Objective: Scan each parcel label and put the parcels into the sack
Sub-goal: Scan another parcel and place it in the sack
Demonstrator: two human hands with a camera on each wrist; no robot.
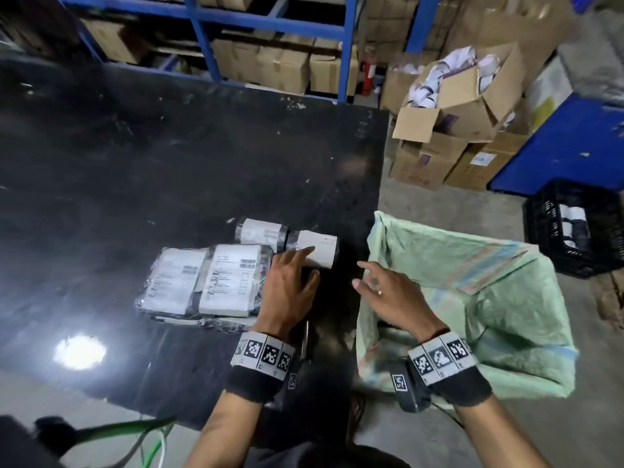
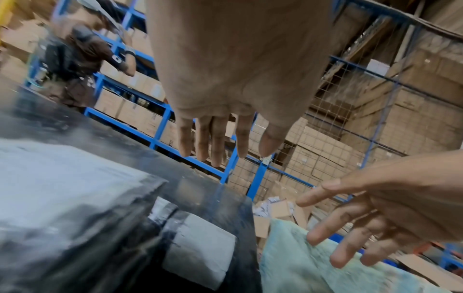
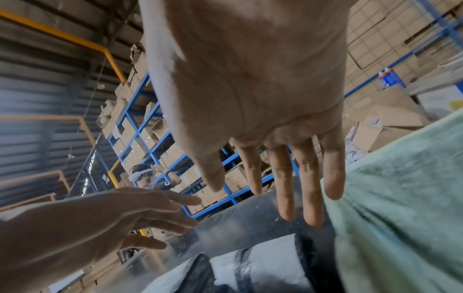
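Four label-bearing parcels lie on the black table (image 1: 169,163). Two flat parcels (image 1: 202,282) sit side by side, and two small rolled parcels (image 1: 261,231) lie behind them. My left hand (image 1: 305,265) hovers with straight fingers over the right rolled parcel (image 1: 319,251); the left wrist view shows that hand (image 2: 225,154) above that roll (image 2: 200,243), holding nothing. My right hand (image 1: 363,275) is spread and empty over the near left rim of the green sack (image 1: 472,298), just right of the table. In the right wrist view this hand (image 3: 263,198) hangs beside the sack (image 3: 400,198).
The sack stands open on the floor against the table's right edge. A black crate (image 1: 574,231) and open cardboard boxes (image 1: 456,106) stand beyond it. Blue racking (image 1: 270,15) full of cartons lines the back. Another person (image 2: 75,65) works by the shelves.
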